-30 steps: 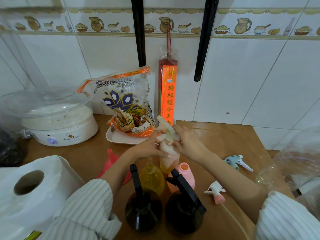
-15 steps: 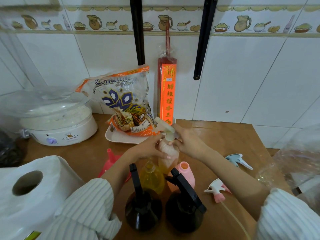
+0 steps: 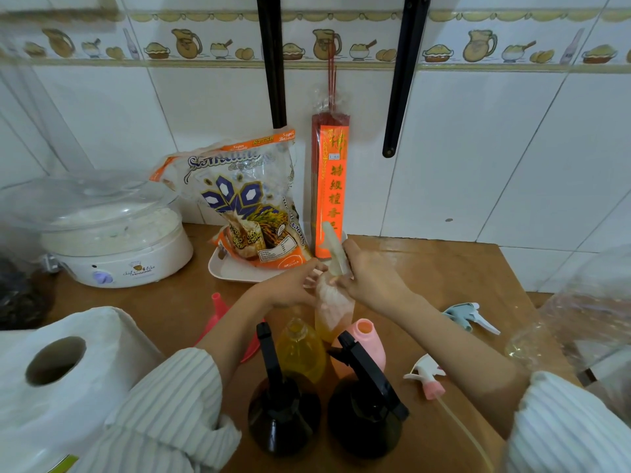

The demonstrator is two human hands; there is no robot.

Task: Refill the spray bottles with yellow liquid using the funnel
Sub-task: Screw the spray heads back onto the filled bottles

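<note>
I'm gripping the light, slippery spray bottle (image 3: pixel 333 307) body with left hand (image 3: pixel 290 288); right hand (image 3: pixel 370 276) fingers pinching its trigger head (image 3: pixel 333 249).

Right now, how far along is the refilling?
Done: the clear bottle holds yellow liquid, uncapped. In hand: left hand and right hand fit a spray head on a bottle holding yellow liquid. Left: the pink bottle stands open; two loose spray heads lie on the table; the funnel is idle.

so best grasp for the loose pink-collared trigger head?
Take the pink-collared trigger head by its collar, from above: it lies on its side on the table, dip tube trailing toward the near edge, nozzle pointing left. Its right side is open.
</note>
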